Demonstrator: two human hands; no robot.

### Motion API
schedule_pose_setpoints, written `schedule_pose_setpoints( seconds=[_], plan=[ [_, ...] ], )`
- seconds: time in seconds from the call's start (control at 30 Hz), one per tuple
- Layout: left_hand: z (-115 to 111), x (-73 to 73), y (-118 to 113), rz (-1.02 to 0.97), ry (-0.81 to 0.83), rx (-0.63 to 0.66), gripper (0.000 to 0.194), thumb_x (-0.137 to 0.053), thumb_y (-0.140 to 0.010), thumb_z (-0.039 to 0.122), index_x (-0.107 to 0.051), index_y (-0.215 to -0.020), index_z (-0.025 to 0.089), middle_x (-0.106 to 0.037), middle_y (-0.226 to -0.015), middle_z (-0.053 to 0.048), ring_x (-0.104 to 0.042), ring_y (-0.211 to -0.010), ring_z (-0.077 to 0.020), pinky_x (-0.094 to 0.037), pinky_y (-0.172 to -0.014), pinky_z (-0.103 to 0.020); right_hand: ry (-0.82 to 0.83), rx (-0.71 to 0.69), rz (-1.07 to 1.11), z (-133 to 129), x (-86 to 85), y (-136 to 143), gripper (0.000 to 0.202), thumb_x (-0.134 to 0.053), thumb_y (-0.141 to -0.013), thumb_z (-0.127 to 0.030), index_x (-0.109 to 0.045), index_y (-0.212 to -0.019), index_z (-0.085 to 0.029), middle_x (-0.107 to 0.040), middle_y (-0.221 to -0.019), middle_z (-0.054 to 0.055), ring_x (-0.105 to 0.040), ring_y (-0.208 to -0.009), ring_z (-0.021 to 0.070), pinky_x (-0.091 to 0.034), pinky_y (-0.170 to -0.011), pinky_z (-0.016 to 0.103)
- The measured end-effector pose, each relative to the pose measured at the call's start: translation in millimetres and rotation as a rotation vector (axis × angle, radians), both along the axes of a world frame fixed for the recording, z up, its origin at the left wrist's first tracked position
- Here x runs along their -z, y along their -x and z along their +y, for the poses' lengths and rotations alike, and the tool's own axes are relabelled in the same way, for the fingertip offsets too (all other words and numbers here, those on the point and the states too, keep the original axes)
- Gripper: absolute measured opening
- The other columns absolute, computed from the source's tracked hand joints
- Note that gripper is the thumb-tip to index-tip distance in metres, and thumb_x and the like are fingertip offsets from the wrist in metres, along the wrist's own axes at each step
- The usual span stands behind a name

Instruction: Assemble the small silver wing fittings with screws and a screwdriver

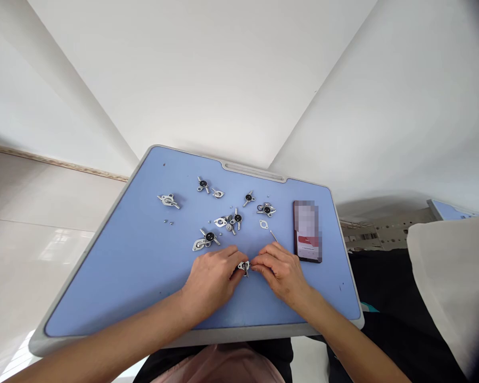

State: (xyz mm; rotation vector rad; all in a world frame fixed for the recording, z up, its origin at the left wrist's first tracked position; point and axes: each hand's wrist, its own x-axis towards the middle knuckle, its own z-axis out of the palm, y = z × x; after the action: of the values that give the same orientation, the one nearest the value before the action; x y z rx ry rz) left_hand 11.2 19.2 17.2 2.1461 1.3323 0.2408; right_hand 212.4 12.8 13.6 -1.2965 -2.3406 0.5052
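My left hand (pixel 217 272) is closed, thumb and fingers pinching a small metal valve (pixel 244 267) with a flat oval plate, just above the front part of the table. My right hand (pixel 281 271) has its thumb and forefinger pinched together at the valve's right side; whatever is between those fingertips is too small to make out. A thin metal rod (pixel 273 235) shows just beyond my right knuckles; I cannot tell whether the hand touches it. Nearest my left hand lies another valve (pixel 209 237) with a black round face, beside a loose plate with a lever (pixel 199 244).
The blue table (pixel 123 276) has a raised grey rim. Several more valves lie farther back, including one at the left (pixel 169 200). A flat oval plate (pixel 264 224) and small screws (pixel 168 222) are scattered about. A phone (pixel 307 231) lies at the right. White walls stand behind.
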Motion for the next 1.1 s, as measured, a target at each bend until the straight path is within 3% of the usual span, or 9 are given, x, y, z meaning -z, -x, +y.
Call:
schedule_pose_setpoints(
  seconds=[0.3, 0.63, 1.1],
  plan=[
    [-0.1, -1.5, -0.2, 0.002, 0.015, 0.001, 0.022, -0.053, -0.090, 0.019, -0.071, -0.101, 0.026, -0.070, -0.089, -0.002, -0.067, -0.081, -0.0200, -0.033, -0.055, -0.027, 0.055, 0.006, -0.229, 5.4, -14.8, 9.0, 0.016, -0.058, -0.094, -0.025, -0.072, -0.087, -0.024, -0.066, -0.081, 0.001, -0.056, -0.079, 0.0170, -0.042, -0.062, 0.029],
    [2.4, -3.8, 0.8, 0.048, 0.042, -0.006, 0.018, -0.054, -0.090, 0.024, -0.070, -0.097, 0.025, -0.070, -0.092, -0.002, -0.066, -0.079, -0.0208, -0.030, -0.054, -0.028, 0.478, 0.163, -0.398, 35.4, -38.2, 27.9, 0.008, -0.071, -0.084, -0.029, -0.076, -0.078, -0.030, -0.071, -0.077, -0.005, -0.061, -0.071, 0.0145, -0.032, -0.057, 0.027],
    [1.3, -2.2, 1.6, 0.021, 0.035, -0.027, 0.018, -0.055, -0.090, 0.024, -0.071, -0.098, 0.025, -0.071, -0.091, -0.001, -0.064, -0.076, -0.0178, -0.029, -0.055, -0.026, 0.598, 0.279, -0.199, 31.0, -31.0, 23.0, 0.013, -0.070, -0.081, -0.037, -0.076, -0.073, -0.028, -0.067, -0.063, -0.006, -0.057, -0.059, 0.0112, -0.035, -0.054, 0.024]
  ],
)
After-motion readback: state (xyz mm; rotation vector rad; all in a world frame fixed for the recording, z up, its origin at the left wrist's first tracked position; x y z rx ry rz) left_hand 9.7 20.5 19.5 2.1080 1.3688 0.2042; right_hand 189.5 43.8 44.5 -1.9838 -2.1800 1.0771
